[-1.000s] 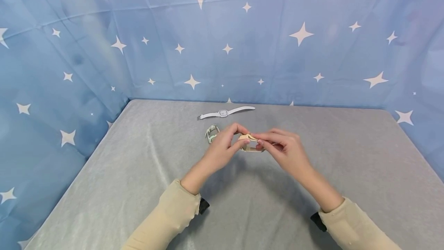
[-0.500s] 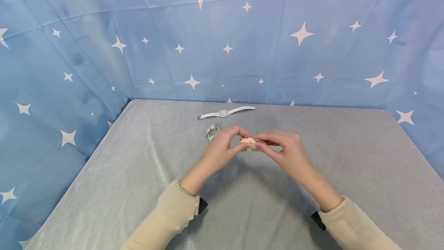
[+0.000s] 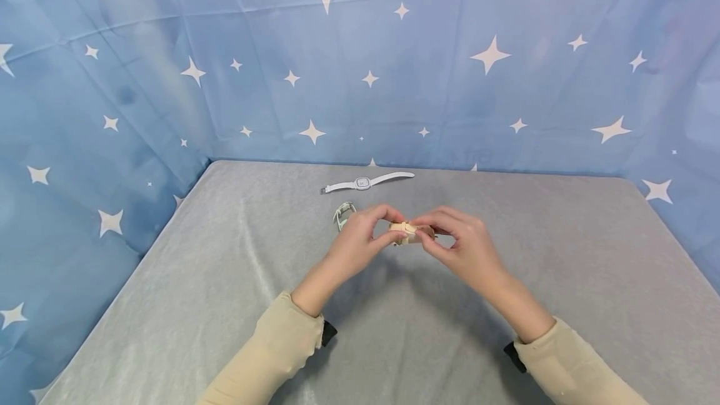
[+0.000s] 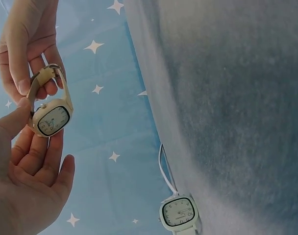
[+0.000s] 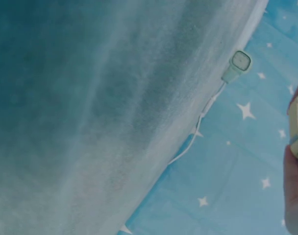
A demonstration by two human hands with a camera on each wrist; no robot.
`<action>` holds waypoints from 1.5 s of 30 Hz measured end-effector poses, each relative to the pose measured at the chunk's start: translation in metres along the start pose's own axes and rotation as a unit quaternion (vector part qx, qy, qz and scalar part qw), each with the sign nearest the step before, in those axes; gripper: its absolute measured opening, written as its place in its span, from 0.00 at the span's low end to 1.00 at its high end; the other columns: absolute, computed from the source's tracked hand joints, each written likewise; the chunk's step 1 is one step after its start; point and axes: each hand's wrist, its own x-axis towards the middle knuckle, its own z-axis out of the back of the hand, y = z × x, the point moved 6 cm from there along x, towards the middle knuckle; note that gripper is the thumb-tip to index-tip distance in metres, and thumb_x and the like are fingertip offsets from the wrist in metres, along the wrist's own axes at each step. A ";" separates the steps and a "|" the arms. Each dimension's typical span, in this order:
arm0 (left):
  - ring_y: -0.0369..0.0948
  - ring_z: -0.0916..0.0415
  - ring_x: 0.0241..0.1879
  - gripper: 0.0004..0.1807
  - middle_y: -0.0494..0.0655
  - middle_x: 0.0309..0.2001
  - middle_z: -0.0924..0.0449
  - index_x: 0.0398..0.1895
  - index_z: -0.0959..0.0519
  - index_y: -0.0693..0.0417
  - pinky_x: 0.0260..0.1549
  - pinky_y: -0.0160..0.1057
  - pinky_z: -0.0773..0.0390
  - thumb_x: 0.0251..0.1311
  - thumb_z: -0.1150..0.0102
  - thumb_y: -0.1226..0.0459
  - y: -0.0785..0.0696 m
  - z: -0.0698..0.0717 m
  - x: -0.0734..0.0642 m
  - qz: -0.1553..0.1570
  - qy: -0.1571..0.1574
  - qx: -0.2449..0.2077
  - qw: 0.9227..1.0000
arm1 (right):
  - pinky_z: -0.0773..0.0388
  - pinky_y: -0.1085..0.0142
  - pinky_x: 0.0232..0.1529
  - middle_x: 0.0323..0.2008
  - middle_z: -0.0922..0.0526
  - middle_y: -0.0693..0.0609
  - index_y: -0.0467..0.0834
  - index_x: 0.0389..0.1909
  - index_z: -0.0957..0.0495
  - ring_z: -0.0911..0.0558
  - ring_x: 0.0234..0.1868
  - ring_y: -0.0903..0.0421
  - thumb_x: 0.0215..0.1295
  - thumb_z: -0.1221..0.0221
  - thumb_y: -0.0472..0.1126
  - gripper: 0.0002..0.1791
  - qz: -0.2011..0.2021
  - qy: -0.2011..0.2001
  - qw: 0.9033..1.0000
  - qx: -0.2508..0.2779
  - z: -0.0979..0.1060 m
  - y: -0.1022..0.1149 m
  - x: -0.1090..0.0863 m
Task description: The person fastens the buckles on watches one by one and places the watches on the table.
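Note:
Between both hands is a pale yellow wristwatch (image 3: 398,227), its strap looped round through the buckle. The left wrist view shows its rounded square dial (image 4: 52,121) facing the camera. My left hand (image 3: 360,239) grips the watch from the left, thumb and fingers on either side. With thumb and fingertips, my right hand (image 3: 467,239) pinches the strap near the buckle (image 4: 52,68). The hands hide part of the strap in the head view. Just behind my left hand, a pale green watch (image 4: 178,212) stands on the table with its strap looped, partly covered in the head view.
A white watch (image 3: 362,184) lies stretched out near the back edge of the grey cloth-covered table (image 3: 540,255). Behind and to the left hangs a blue curtain (image 3: 427,49) with white stars.
The strap stood bowed in a small loop between the hands a second ago; now it lies flatter at the buckle. The right hand's fingers have shifted slightly. The other watches have not moved.

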 end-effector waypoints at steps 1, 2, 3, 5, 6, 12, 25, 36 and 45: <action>0.39 0.18 0.45 0.11 0.45 0.43 0.14 0.45 0.18 0.54 0.48 0.38 0.21 0.62 0.34 0.61 0.000 0.000 0.000 0.002 0.000 0.003 1.000 | 0.20 0.80 0.42 0.37 0.13 0.53 0.44 0.41 0.13 0.15 0.35 0.61 0.53 0.30 0.27 0.15 0.000 0.000 1.000 0.000 0.000 0.000 0.000; 0.39 0.18 0.45 0.11 0.45 0.43 0.13 0.45 0.18 0.54 0.47 0.38 0.21 0.62 0.33 0.61 0.000 0.001 0.000 0.003 -0.001 0.005 1.000 | 0.20 0.80 0.42 0.37 0.13 0.53 0.44 0.41 0.13 0.15 0.35 0.60 0.52 0.29 0.27 0.16 0.000 -0.001 1.000 0.000 0.000 0.001 0.001; 0.39 0.18 0.45 0.11 0.45 0.43 0.13 0.45 0.18 0.54 0.47 0.38 0.21 0.62 0.33 0.60 -0.001 0.001 0.000 0.004 -0.003 0.007 1.000 | 0.20 0.80 0.42 0.37 0.13 0.52 0.44 0.42 0.13 0.14 0.35 0.60 0.52 0.29 0.27 0.16 0.000 -0.001 1.000 0.004 0.000 0.001 0.001; 0.39 0.17 0.45 0.11 0.44 0.43 0.12 0.45 0.17 0.53 0.47 0.38 0.20 0.61 0.32 0.61 -0.002 0.002 0.001 0.001 -0.009 0.009 1.000 | 0.19 0.79 0.43 0.37 0.13 0.52 0.44 0.41 0.13 0.14 0.35 0.59 0.51 0.28 0.27 0.16 -0.002 -0.003 1.000 0.010 0.001 0.002 0.001; 0.39 0.17 0.44 0.11 0.44 0.43 0.12 0.44 0.16 0.53 0.47 0.37 0.20 0.60 0.32 0.61 -0.003 0.003 0.001 -0.001 -0.012 0.011 1.000 | 0.19 0.79 0.43 0.36 0.13 0.53 0.44 0.40 0.13 0.14 0.35 0.60 0.50 0.28 0.27 0.16 -0.003 -0.005 1.000 0.013 0.001 0.002 0.002; 0.38 0.15 0.43 0.09 0.43 0.39 0.11 0.41 0.14 0.52 0.45 0.34 0.18 0.58 0.30 0.60 -0.005 0.004 0.001 -0.011 -0.023 0.009 1.000 | 0.20 0.80 0.44 0.33 0.12 0.53 0.45 0.36 0.14 0.14 0.34 0.61 0.52 0.29 0.26 0.13 -0.013 -0.020 0.999 0.031 0.002 0.003 0.003; 0.47 0.13 0.35 0.08 0.55 0.37 0.12 0.41 0.14 0.58 0.37 0.31 0.18 0.62 0.33 0.64 0.007 0.002 0.002 0.088 -0.013 -0.169 0.982 | 0.19 0.79 0.44 0.40 0.10 0.49 0.43 0.44 0.12 0.12 0.40 0.60 0.55 0.32 0.26 0.16 -0.049 -0.024 0.997 0.048 0.004 0.002 0.003; 0.42 0.12 0.35 0.09 0.58 0.37 0.11 0.42 0.15 0.61 0.39 0.40 0.14 0.64 0.35 0.64 0.011 -0.001 0.002 0.137 -0.013 -0.223 0.965 | 0.18 0.76 0.44 0.43 0.11 0.46 0.40 0.49 0.15 0.14 0.44 0.67 0.55 0.31 0.26 0.20 -0.087 -0.023 0.993 0.081 -0.001 -0.002 0.002; 0.43 0.12 0.39 0.13 0.57 0.39 0.12 0.47 0.20 0.70 0.42 0.43 0.13 0.67 0.40 0.67 0.020 -0.003 0.002 0.207 -0.006 -0.346 0.915 | 0.21 0.74 0.54 0.51 0.15 0.41 0.36 0.60 0.22 0.17 0.54 0.67 0.41 0.24 0.26 0.38 -0.034 0.004 0.996 0.077 0.000 0.001 -0.002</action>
